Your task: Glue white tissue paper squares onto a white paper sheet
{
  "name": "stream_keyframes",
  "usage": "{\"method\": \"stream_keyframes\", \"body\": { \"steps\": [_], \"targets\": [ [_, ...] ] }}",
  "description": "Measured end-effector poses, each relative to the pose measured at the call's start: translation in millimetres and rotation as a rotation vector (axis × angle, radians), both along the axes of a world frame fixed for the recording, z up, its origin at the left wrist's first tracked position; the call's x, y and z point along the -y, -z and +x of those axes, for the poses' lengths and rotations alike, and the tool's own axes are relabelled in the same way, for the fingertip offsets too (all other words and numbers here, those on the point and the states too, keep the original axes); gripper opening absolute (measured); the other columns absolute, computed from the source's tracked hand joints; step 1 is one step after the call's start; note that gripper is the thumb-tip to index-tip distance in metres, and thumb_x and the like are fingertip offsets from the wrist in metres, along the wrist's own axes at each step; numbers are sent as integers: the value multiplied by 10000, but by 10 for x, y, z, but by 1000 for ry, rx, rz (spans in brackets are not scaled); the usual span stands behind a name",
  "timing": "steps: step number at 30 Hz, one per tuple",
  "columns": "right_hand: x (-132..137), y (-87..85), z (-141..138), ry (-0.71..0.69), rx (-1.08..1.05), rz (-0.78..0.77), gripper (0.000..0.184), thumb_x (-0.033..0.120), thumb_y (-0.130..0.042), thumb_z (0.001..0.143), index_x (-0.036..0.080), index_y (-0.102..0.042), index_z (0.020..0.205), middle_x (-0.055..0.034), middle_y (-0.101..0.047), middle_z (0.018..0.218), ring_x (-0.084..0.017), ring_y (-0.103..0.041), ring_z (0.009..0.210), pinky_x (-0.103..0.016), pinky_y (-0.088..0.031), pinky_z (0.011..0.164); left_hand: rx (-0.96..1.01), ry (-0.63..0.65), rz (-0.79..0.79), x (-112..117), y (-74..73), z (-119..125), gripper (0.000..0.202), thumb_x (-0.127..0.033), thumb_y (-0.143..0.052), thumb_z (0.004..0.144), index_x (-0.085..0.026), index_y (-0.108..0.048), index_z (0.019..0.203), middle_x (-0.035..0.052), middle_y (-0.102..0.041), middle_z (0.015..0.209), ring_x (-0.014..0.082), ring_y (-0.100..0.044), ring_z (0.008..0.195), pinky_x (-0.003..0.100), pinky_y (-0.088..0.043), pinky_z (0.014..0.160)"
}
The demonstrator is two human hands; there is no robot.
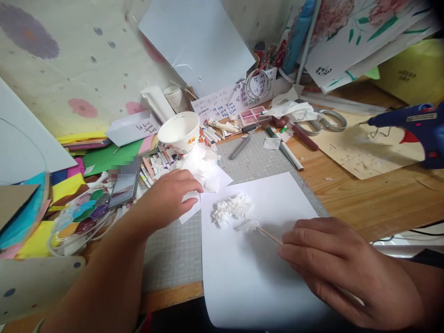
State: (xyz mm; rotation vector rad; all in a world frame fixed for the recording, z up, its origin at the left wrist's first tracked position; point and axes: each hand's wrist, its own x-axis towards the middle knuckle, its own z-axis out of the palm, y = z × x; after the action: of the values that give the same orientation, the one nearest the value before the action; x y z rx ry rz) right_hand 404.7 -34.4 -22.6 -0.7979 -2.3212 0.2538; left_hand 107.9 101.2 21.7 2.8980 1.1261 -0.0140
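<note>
A white sheet of paper lies before me, with a clump of crumpled white tissue on its upper left part. My right hand is closed around a thin wooden stick. The stick's far end touches a small, blurred piece of white tissue just below the clump. Left of the sheet, my left hand hovers at a heap of loose white tissue pieces, thumb and forefinger apart. Nothing shows between them; its other fingertips are partly hidden.
Behind the tissue heap stands a white paper cup. Markers, a phone and a paint palette crowd the left. At right are scissors and a blue glue gun on a tan sheet. A grey cutting mat lies underneath.
</note>
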Motion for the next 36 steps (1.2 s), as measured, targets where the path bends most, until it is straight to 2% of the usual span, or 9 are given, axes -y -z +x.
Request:
{"method": "stream_keyframes", "body": {
  "steps": [5,11,16,20,24,27,30,36],
  "targets": [
    [18,-27,11,15,46,-10,198,135,-439,850,185,-573,987,-83,-623,827,-185,-601,749,-298,-493,643,70,-100,74,54,107,162,186,-265,-580,808,-193,-671,953,55,-632,936,230,-560,915,387,-420,856],
    [10,3,12,-16,63,-27,198,141,-440,851,166,-559,1006,-77,-619,822,-170,-584,725,-290,-460,628,55,-158,131,93,201,305,128,-198,-568,797,-218,-690,760,20,-633,790,220,-564,820,368,-402,759],
    [0,18,3,-49,21,-52,214,109,-458,833,145,-551,1022,-71,-616,807,-173,-551,698,-301,-402,591,111,-197,181,97,204,324,137,-181,-532,804,-194,-646,729,24,-637,803,204,-574,811,351,-402,766],
    [7,24,10,-53,21,-50,208,109,-466,829,142,-551,1016,-70,-611,803,-178,-538,692,-306,-377,587,150,-230,186,116,200,353,117,-286,-559,827,-202,-641,820,24,-676,882,219,-588,856,356,-401,788],
    [9,35,13,-58,17,-52,218,105,-472,821,139,-549,1022,-66,-605,789,-175,-520,668,-302,-350,565,89,-287,210,136,225,459,178,-378,-614,792,-210,-635,846,31,-690,848,253,-593,846,371,-387,759],
    [9,33,14,-58,24,-45,226,104,-479,814,138,-552,1025,-66,-610,793,-176,-513,665,-306,-349,564,68,-330,229,141,247,519,112,-303,-617,759,-208,-619,819,34,-679,795,252,-594,797,366,-379,736],
    [6,24,17,-57,33,-23,228,102,-481,811,136,-554,1025,-69,-616,799,-180,-523,678,-309,-359,571,89,-354,227,134,254,519,68,-196,-539,762,-213,-604,757,24,-655,725,232,-594,744,354,-373,716],
    [-3,-4,15,-49,58,-1,182,119,-476,815,138,-560,975,-69,-611,781,-180,-540,684,-306,-375,577,220,-461,156,119,216,419,85,-242,-509,789,-221,-578,744,-12,-633,665,173,-600,653,272,-397,610]
  ]
}}
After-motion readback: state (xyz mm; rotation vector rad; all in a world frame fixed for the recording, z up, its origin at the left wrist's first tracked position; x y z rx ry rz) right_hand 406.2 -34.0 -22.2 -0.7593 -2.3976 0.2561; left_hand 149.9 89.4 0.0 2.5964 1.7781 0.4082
